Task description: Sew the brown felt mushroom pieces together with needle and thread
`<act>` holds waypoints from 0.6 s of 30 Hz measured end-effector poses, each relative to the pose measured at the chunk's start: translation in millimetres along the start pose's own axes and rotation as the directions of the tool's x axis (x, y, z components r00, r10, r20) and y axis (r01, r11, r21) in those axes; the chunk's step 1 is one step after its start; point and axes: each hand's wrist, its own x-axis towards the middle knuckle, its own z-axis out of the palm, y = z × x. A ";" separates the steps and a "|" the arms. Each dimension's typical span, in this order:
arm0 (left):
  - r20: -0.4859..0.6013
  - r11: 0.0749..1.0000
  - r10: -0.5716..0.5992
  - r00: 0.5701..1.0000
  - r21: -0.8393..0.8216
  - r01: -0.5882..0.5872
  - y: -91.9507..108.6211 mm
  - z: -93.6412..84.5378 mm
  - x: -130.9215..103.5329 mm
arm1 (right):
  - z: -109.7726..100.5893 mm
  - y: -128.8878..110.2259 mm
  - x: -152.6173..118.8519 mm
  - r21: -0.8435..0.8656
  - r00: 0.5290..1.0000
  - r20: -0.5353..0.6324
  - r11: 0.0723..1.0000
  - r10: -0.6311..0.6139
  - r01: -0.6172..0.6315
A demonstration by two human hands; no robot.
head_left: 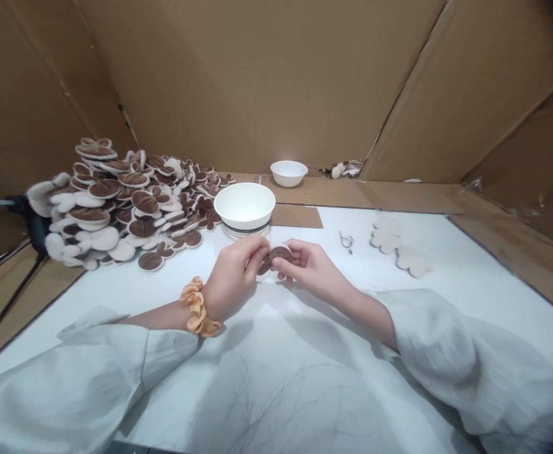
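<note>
Cardboard walls (267, 82) border the white surface (295, 359), roomiest at its near side. Just nearer than the larger bowl (244, 207), the left hand (237, 272) and right hand (314, 270) pinch a brown piece (282, 253) between them, long axis slanting, big lobe rightward.

Brown-and-white piece (282, 253): outline partly hidden by left grip (231, 277) and right grip (316, 271). Large bowl (244, 205): base partly hidden behind left grip. Pile (132, 208): lower pieces covered by upper ones; count not readable. Dark wiry item (347, 241): too small to identify. Pale pieces (386, 234): outlines blurred. Rear heap (347, 169): contents too small to tell. Left sleeve (87, 372), right sleeve (460, 359): cut off by frame edges. Black cable (11, 302): cut off at left edge.
</note>
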 end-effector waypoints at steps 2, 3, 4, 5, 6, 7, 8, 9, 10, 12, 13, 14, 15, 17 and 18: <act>0.057 0.996 -0.072 0.996 -0.046 0.075 -0.2 -2.5 2.4 | 0.3 2.3 -0.3 0.028 0.999 0.036 0.999 -0.016 0.015; 0.089 0.989 -0.112 0.990 -0.084 0.119 -0.7 -4.0 3.8 | 0.5 3.6 -0.6 0.032 0.998 0.057 0.999 -0.027 0.025; 0.123 0.978 -0.147 0.981 -0.131 0.163 -1.4 -5.5 5.3 | 0.7 4.7 -0.9 0.033 0.997 0.075 0.999 -0.036 0.033; 0.158 0.961 -0.176 0.972 -0.185 0.204 -2.4 -7.0 6.8 | 0.8 5.3 -1.4 0.035 0.995 0.088 0.998 -0.046 0.043; 0.199 0.937 -0.199 0.960 -0.250 0.246 -3.6 -8.3 8.4 | 0.8 5.6 -2.0 0.039 0.994 0.098 0.998 -0.056 0.052; 0.252 0.902 -0.213 0.944 -0.321 0.289 -5.1 -9.6 10.0 | 0.8 5.4 -2.6 0.048 0.992 0.107 0.997 -0.066 0.061; 0.310 0.857 -0.219 0.925 -0.392 0.334 -6.8 -10.5 11.7 | 0.7 4.8 -3.3 0.059 0.990 0.115 0.996 -0.075 0.069; 0.368 0.806 -0.219 0.904 -0.454 0.380 -8.7 -11.1 13.2 | 0.6 3.8 -3.9 0.070 0.989 0.123 0.995 -0.083 0.075; 0.418 0.752 -0.214 0.883 -0.507 0.422 -10.7 -11.3 14.7 | 0.4 2.7 -4.5 0.082 0.988 0.127 0.993 -0.093 0.083; 0.468 0.651 -0.207 0.859 -0.589 0.478 -14.3 -9.7 16.6 | 0.2 0.1 -5.6 0.119 0.986 0.120 0.988 -0.117 0.103; 0.468 0.616 -0.209 0.859 -0.619 0.487 -15.5 -8.0 17.0 | 0.2 -1.1 -6.0 0.141 0.985 0.115 0.984 -0.127 0.110; 0.458 0.587 -0.214 0.863 -0.646 0.488 -16.0 -5.8 17.0 | 0.4 -2.0 -6.3 0.165 0.985 0.110 0.980 -0.134 0.115; 0.444 0.563 -0.222 0.868 -0.669 0.485 -15.9 -3.3 16.7 | 0.7 -2.8 -6.5 0.191 0.984 0.103 0.974 -0.142 0.121; 0.417 0.540 -0.245 0.875 -0.691 0.480 -13.8 2.3 15.1 | 1.5 -3.6 -6.5 0.240 0.985 0.073 0.961 -0.157 0.136; 0.401 0.546 -0.258 0.879 -0.690 0.475 -12.0 4.9 14.0 | 2.0 -3.7 -6.3 0.261 0.985 0.045 0.954 -0.164 0.147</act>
